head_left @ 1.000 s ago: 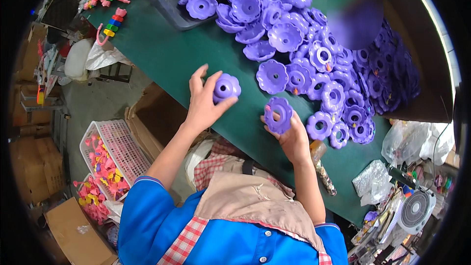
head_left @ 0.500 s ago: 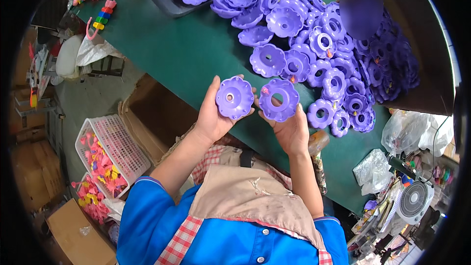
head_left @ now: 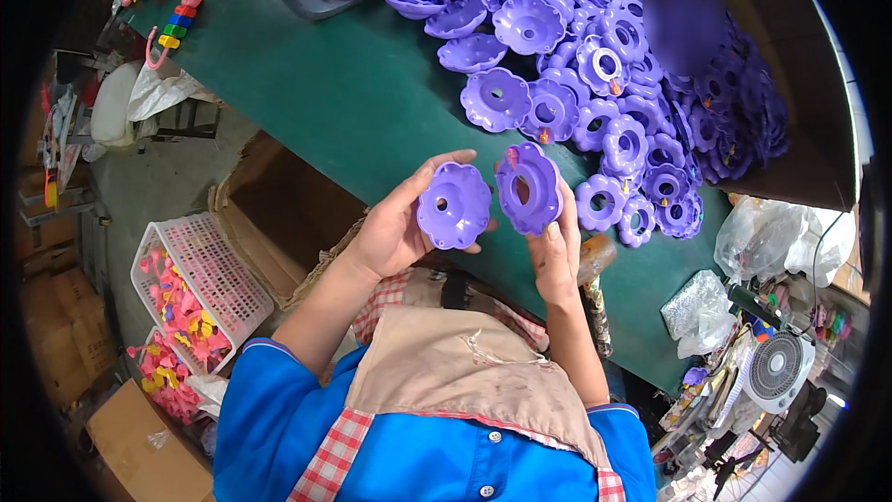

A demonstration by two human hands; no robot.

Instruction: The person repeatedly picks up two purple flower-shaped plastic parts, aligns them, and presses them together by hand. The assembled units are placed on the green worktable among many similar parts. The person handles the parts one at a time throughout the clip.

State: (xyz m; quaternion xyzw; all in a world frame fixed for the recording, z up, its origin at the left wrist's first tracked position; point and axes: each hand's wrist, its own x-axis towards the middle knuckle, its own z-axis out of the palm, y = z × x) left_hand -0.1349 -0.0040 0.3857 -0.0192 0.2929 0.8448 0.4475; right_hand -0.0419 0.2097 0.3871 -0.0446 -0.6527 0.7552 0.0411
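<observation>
My left hand is closed round the side of a purple flower-shaped cup, its hollow face and small centre hole showing. In my right hand is a purple flower-shaped ring with a wider hole, tilted nearly edge-on toward the cup. A small pink piece sits at the upper left of that ring. The two purple parts are close side by side, a narrow gap between them, over the green table. Some fingers of both hands are hidden behind the parts.
Loose purple flower cups and rings are heaped beyond my hands, beside a large box at right. A dark crate stands at the far edge. Lower left are a white basket of pink and yellow pieces and an open carton.
The ring in my right hand has turned from facing up to nearly edge-on, toward the cup. My left hand has moved slightly right and down with the cup, narrowing the gap.
</observation>
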